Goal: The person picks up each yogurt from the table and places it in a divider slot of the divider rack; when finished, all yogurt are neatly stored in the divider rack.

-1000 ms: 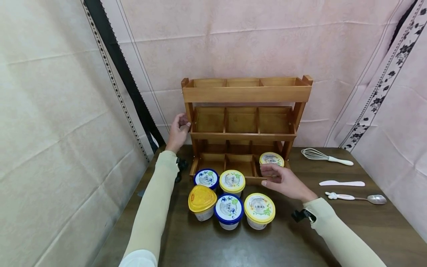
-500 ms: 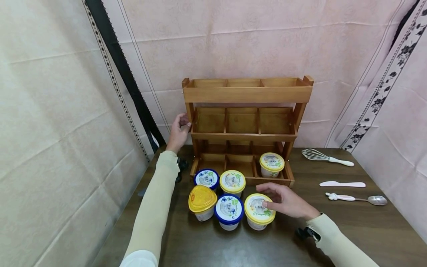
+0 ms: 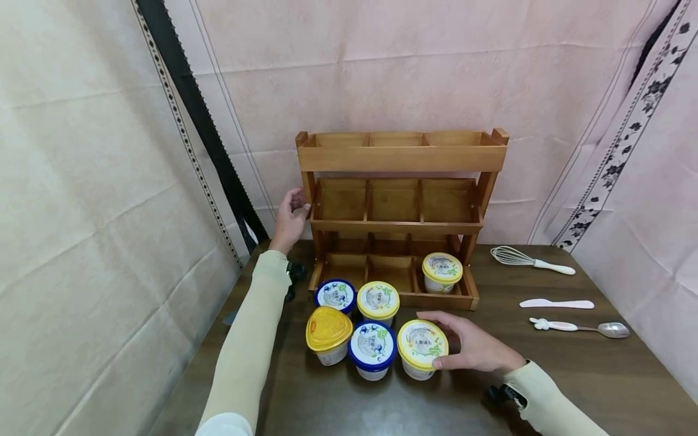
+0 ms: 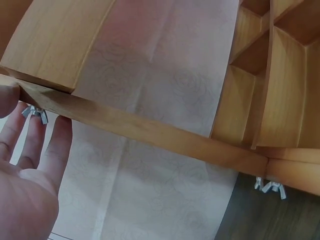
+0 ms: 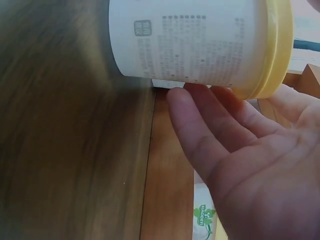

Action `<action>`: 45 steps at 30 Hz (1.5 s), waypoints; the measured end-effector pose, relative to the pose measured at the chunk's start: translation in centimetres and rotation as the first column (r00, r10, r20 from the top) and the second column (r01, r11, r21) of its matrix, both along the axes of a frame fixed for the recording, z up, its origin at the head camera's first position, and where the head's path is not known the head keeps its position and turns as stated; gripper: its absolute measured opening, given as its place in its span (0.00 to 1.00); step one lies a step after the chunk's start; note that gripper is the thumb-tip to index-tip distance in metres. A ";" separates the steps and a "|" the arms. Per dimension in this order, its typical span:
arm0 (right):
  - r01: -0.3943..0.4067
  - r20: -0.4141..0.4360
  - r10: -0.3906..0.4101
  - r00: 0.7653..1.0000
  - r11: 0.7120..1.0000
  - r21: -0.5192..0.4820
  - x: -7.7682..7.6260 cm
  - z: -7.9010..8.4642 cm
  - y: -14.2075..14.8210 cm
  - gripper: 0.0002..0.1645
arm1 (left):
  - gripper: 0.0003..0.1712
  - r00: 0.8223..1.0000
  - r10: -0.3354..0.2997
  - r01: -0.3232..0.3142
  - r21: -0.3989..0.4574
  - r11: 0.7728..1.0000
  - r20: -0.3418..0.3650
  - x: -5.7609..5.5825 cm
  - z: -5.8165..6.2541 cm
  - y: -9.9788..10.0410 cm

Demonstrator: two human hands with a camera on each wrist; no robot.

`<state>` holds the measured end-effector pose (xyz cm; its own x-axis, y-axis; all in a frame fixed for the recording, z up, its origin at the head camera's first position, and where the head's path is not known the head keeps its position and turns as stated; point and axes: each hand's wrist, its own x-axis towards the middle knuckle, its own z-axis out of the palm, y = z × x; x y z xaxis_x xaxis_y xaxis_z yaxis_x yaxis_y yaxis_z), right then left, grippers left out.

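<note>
My left hand [image 3: 291, 218] grips the left upright of a three-tier wooden rack [image 3: 400, 158]. In the left wrist view its thumb lies over the wooden upright [image 4: 150, 131], fingers behind by a wing nut [image 4: 36, 113]. My right hand [image 3: 471, 345] curves round a yellow-lidded tub [image 3: 422, 345] standing on the table, thumb at the near rim and fingers on the far side. Printed text shows on this white tub [image 5: 195, 45] in the right wrist view. Another yellow-lidded tub [image 3: 442, 272] sits in the rack's lower right compartment.
Beside the gripped tub stand blue-lidded tubs [image 3: 372, 348], a yellow-lidded tub [image 3: 378, 301] and one with a domed yellow lid [image 3: 328, 330]. A whisk [image 3: 529, 260], a white knife [image 3: 556, 303] and a spoon [image 3: 580, 327] lie at right. Curtains hang behind.
My right hand has left the tub in the lower right compartment, come toward me and closed round the front right tub. My left hand stays on the rack.
</note>
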<state>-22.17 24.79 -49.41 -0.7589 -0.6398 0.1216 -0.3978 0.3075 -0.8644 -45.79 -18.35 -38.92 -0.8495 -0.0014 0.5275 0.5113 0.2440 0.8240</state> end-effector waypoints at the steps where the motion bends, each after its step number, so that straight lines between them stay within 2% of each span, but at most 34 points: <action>1: -0.004 -0.004 0.004 1.000 1.000 0.008 0.0 -0.1 0.0 0.51 | 0.23 1.000 0.002 -0.002 0.003 1.000 0.007 0.1 -0.1 0.0; 7: 0.003 -0.053 0.000 0.999 0.998 0.061 0.0 -0.5 0.3 0.56 | 0.24 0.999 0.018 -0.018 0.013 1.000 0.036 0.2 -0.2 0.1; 15: -0.005 -0.034 0.006 0.999 1.000 0.031 -0.5 -0.2 0.2 0.57 | 0.24 0.999 0.018 -0.020 0.038 0.999 0.047 0.0 -0.3 0.2; 21: 0.070 -0.085 -0.068 0.994 0.997 0.022 -0.9 0.8 0.4 0.58 | 0.23 1.000 0.018 -0.019 0.040 0.999 0.015 0.0 -0.3 0.1; 29: 0.123 -0.146 -0.125 0.981 0.992 -0.023 -1.7 2.2 0.9 0.57 | 0.23 1.000 0.021 -0.022 0.039 0.999 0.020 0.0 -0.3 0.1; 36: 0.197 -0.167 -0.195 0.967 0.980 -0.005 -2.4 3.1 1.2 0.58 | 0.23 1.000 0.018 -0.019 0.040 0.999 0.017 -0.2 -0.6 0.0; 40: 0.258 -0.186 -0.250 0.950 0.966 0.019 -2.8 3.7 1.2 0.57 | 0.23 1.000 0.016 -0.017 0.042 0.999 0.019 -0.3 -0.7 -0.1; 45: 0.299 -0.183 -0.294 0.938 0.954 0.002 -3.5 4.4 1.1 0.57 | 0.23 1.000 0.018 -0.019 0.036 0.999 0.025 -0.3 -0.5 -0.1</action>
